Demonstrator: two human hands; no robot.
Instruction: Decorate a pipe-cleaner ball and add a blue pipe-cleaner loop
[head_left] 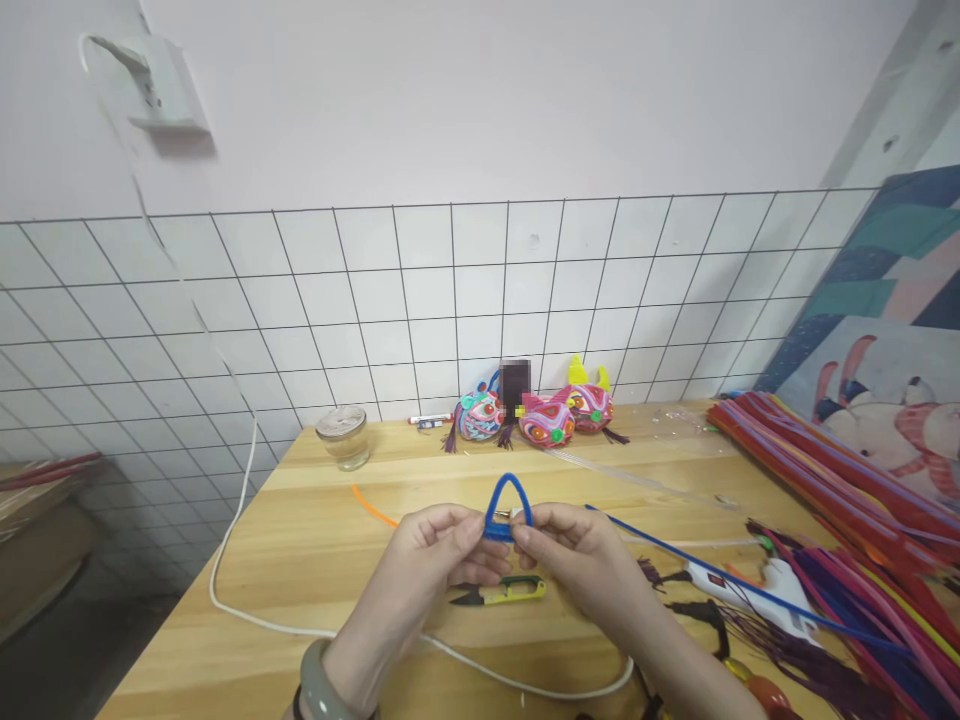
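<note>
A blue pipe cleaner (498, 532), bent into a pointed arch over a flat base, is held up above the table between both hands. My left hand (444, 542) pinches its left lower corner between thumb and fingers. At the right lower corner, my right hand (574, 545) grips it the same way. Below the hands lie yellow-handled thread snips (517, 592) with dark blades. Behind my left hand, an orange pipe cleaner (373, 507) rests partly hidden. A long straight blue pipe cleaner (697, 560) stretches rightward from behind my right hand.
Several colourful stuffed ornaments (547, 422) stand against the tiled wall. A lidded glass jar (343, 437) is at the back left. A white glue gun (754, 600) and bundles of pipe cleaners (840, 480) lie on the right. A white cord (517, 683) crosses the wooden table.
</note>
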